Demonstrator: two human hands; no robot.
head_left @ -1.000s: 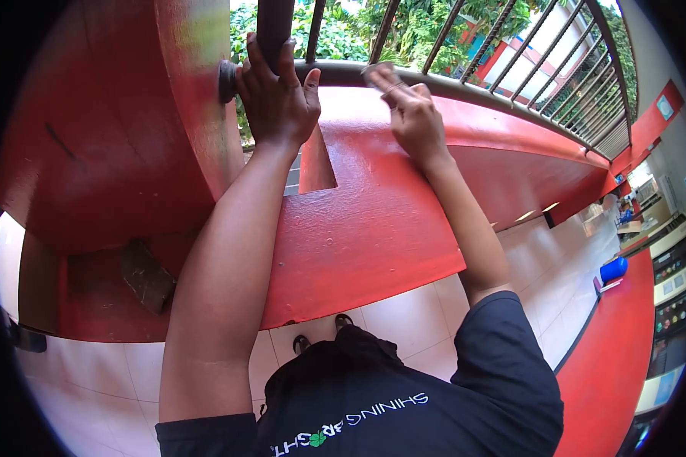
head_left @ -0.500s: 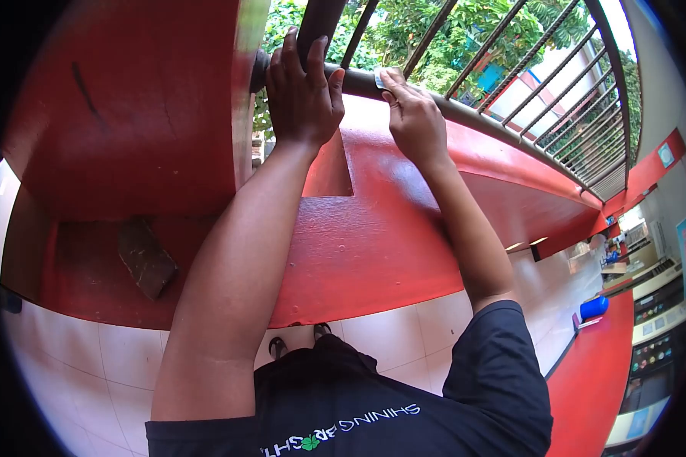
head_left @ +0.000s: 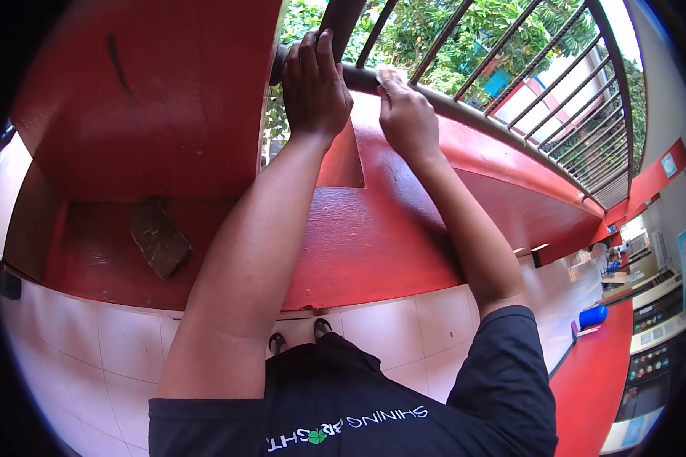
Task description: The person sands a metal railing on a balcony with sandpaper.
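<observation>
A dark metal railing (head_left: 465,116) runs over a red ledge, with a thick upright post (head_left: 345,29) at its left end. My left hand (head_left: 316,95) grips the railing where the post meets the bottom rail, its fingers lying close together up along the metal. To its right, my right hand (head_left: 409,122) is closed, pinching a small whitish piece (head_left: 379,77) against the bottom rail. Most of that piece is hidden by the fingers, and I cannot tell what it is. Both forearms reach over the red ledge (head_left: 351,244).
A red wall (head_left: 152,99) stands at the left. On the ledge beside my left forearm lies a dark, flat, broken-edged slab (head_left: 160,240). Pale floor tiles (head_left: 389,335) lie below. At the right, a blue container (head_left: 593,315) sits near a red surface. Trees show beyond the bars.
The view has shifted slightly, so the railing and wall appear further right. My right hand has moved a little left along the rail, closer to my left hand. Less of the whitish piece shows.
</observation>
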